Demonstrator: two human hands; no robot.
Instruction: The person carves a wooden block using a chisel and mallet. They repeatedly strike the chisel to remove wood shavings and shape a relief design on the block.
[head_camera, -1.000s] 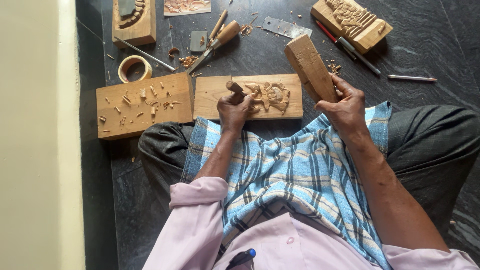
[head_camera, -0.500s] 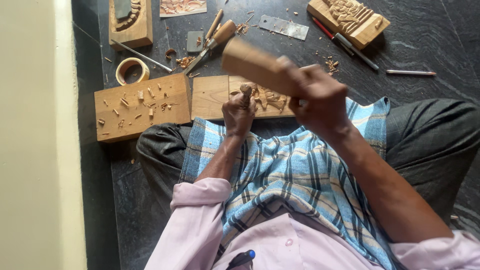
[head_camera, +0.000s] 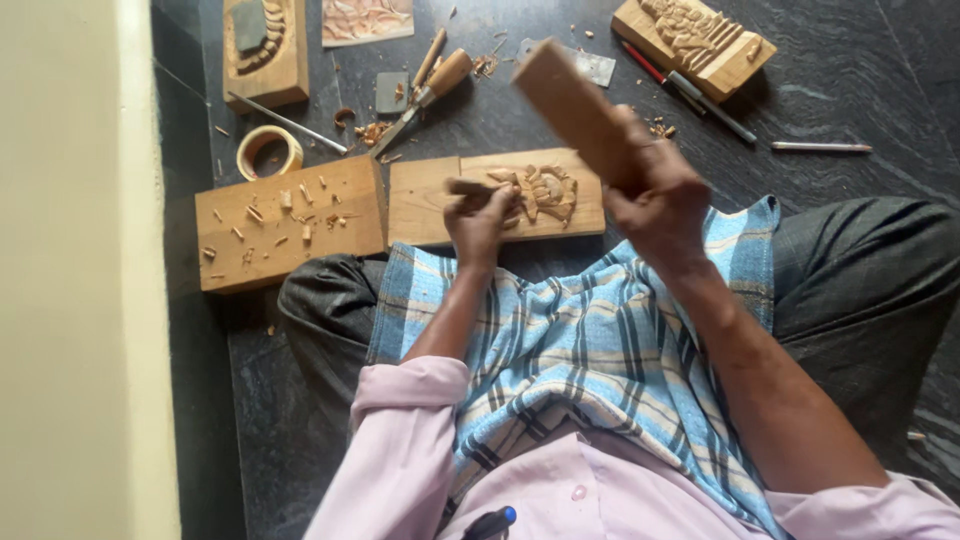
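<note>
My left hand (head_camera: 478, 215) gripped a chisel (head_camera: 470, 187) against the carved panel (head_camera: 497, 195) before my knees. My right hand (head_camera: 655, 190) held a wooden mallet (head_camera: 575, 110) raised. The figure looked partly cut; the panel's left stayed plain.

On my feed I see a plain wooden block (head_camera: 290, 222) strewn with chips, a roll of tape (head_camera: 268, 150) beyond it, a spare chisel (head_camera: 425, 97), a carved block (head_camera: 695, 45) with pencils (head_camera: 690, 92) beside it, and a checked cloth (head_camera: 590, 350) across the lap.
</note>
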